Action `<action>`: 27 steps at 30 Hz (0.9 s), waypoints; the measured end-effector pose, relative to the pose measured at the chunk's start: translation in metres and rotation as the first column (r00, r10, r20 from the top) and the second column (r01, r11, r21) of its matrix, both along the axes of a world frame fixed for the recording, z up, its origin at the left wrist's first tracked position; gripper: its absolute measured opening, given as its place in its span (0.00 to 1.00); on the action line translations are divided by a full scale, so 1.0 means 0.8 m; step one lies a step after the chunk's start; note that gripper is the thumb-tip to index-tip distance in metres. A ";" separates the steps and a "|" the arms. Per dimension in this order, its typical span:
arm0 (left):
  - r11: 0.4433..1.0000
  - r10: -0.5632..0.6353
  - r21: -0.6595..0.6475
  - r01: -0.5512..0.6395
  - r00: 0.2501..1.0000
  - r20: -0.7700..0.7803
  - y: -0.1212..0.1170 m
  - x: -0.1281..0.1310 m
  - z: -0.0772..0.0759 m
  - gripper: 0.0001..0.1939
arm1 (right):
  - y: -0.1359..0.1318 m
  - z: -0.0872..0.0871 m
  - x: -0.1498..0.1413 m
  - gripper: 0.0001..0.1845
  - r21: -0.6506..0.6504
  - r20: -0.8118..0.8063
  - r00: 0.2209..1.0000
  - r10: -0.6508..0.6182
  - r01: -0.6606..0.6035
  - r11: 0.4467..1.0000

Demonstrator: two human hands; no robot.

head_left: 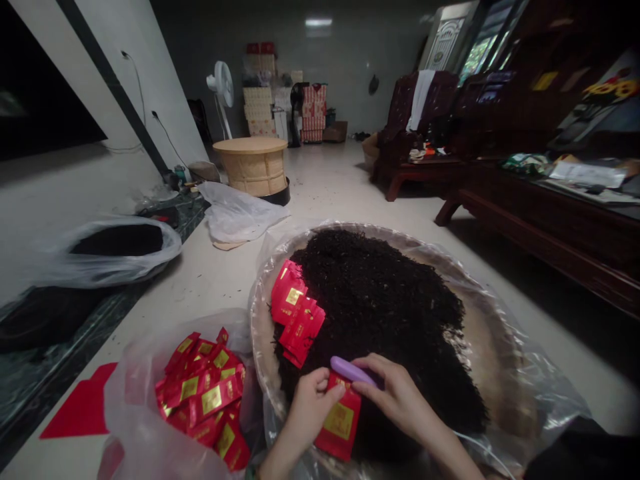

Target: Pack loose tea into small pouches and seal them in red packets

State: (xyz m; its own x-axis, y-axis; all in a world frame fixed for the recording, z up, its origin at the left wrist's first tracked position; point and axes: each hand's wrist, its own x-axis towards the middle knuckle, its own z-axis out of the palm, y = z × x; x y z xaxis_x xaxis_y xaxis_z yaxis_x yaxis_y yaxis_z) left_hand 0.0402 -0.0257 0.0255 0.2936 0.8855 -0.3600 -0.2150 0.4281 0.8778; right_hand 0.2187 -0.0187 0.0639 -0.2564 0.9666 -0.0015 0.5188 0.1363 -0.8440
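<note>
My left hand (314, 403) pinches the upper left side of a red packet (336, 427) with a gold square on its front. My right hand (395, 390) is closed around a purple handheld bag sealer (353, 371), which lies across the packet's top edge. Both hands are over the near part of a wide round tray (259, 327) lined with clear plastic. Dark loose tea leaves (380, 300) are heaped in it. Several flat red packets (299, 313) rest on the leaves at the left. Whether the sealer's jaws are pressed together cannot be made out.
Left of the tray, a clear plastic bag (135, 400) holds several filled red packets (205, 393). Beyond it sits another bag of dark leaves (120, 240). A round wooden-topped stool (250, 145) and a fan (221, 83) stand farther back. Dark wooden furniture (540, 213) lines the right.
</note>
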 end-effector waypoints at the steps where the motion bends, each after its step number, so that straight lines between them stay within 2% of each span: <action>1: 1.000 0.000 0.000 0.000 1.000 0.000 0.000 0.000 0.000 0.21 | 0.001 -0.002 0.002 0.13 0.000 -0.013 1.000 -0.005 0.005 1.000; 3: 1.000 0.011 -0.002 -0.011 1.000 0.000 0.001 -0.001 0.000 0.22 | 0.005 -0.012 0.013 0.17 -0.002 -0.043 0.998 -0.049 0.049 0.999; 6: 0.999 0.037 -0.013 -0.037 0.999 0.008 0.002 -0.003 0.001 0.25 | 0.015 -0.033 0.037 0.23 0.021 -0.022 0.982 -0.188 0.188 0.982; 10: 0.999 0.042 -0.025 -0.042 0.999 0.026 0.000 -0.002 0.003 0.25 | 0.020 -0.049 0.046 0.24 0.174 0.024 0.932 -0.361 0.351 0.920; 12: 0.999 0.028 -0.028 -0.027 0.999 0.041 0.000 0.001 0.006 0.25 | 0.016 -0.043 0.033 0.21 0.214 -0.002 0.941 -0.338 0.330 0.919; 14: 1.000 0.018 -0.025 -0.017 0.999 0.045 0.000 0.003 0.009 0.25 | 0.009 -0.032 0.014 0.16 0.168 -0.036 0.974 -0.223 0.225 0.960; 16: 0.999 0.041 0.013 -0.041 0.999 0.003 0.001 0.004 0.011 0.23 | 0.001 -0.021 -0.005 0.19 0.101 -0.076 0.991 -0.112 0.120 0.988; 19: 0.986 0.121 0.132 -0.103 0.983 -0.137 0.003 0.004 0.014 0.18 | -0.008 -0.011 -0.020 0.20 0.061 -0.125 0.991 -0.047 0.055 0.997; 22: 0.971 0.169 0.204 -0.122 0.958 -0.233 0.002 0.004 0.017 0.18 | -0.014 -0.008 -0.022 0.20 -0.010 -0.166 0.986 -0.026 0.025 1.000; 24: 0.971 0.173 0.201 -0.130 0.962 -0.213 0.002 0.001 0.018 0.19 | -0.014 -0.006 -0.018 0.22 -0.056 -0.183 0.983 -0.027 0.017 0.998; 26: 0.960 0.242 0.173 -0.220 0.963 -0.121 0.002 -0.003 0.015 0.22 | -0.011 -0.003 -0.014 0.24 -0.035 -0.197 0.975 -0.107 0.102 0.994; 27: 0.937 0.324 0.157 -0.311 0.944 -0.066 0.002 -0.006 0.011 0.23 | -0.008 -0.001 -0.014 0.24 -0.001 -0.211 0.959 -0.191 0.195 0.981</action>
